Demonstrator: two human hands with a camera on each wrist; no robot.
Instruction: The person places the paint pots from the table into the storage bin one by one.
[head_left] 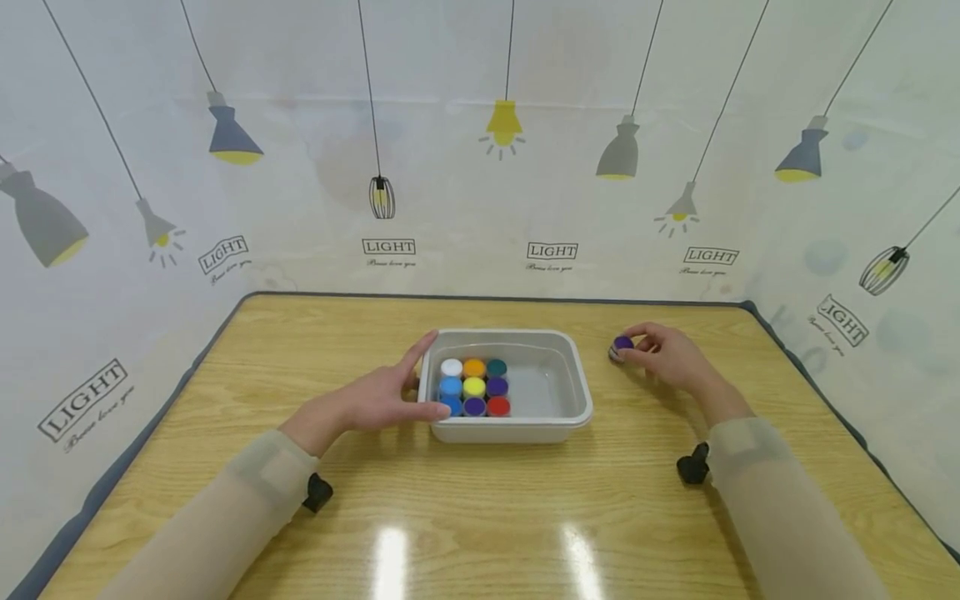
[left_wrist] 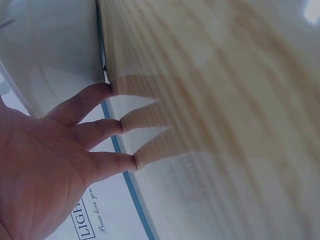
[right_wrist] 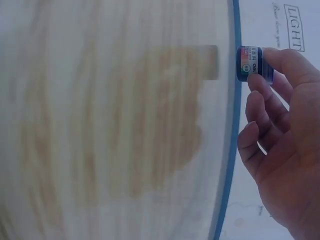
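Note:
A white plastic tub (head_left: 513,431) stands on the table, with several small paint jars in rows in its left part. Their lids are white, orange, green, blue, yellow, purple and red; one is a yellow-lidded jar (head_left: 474,387). My left hand (head_left: 378,395) spans the tub's left end, thumb over the front rim by a blue lid and index finger along the back corner. In the left wrist view its other fingers (left_wrist: 112,162) stretch down to the tabletop. To the right of the tub, my right hand (head_left: 667,358) pinches a purple-lidded paint jar (right_wrist: 249,64) between thumb and fingers.
The wooden table (head_left: 480,508) has a dark edge along the back and sides. Behind it hangs a pale wall covering (head_left: 450,275) printed with lamps and lettering. A black wrist device (head_left: 693,465) sits at the right sleeve.

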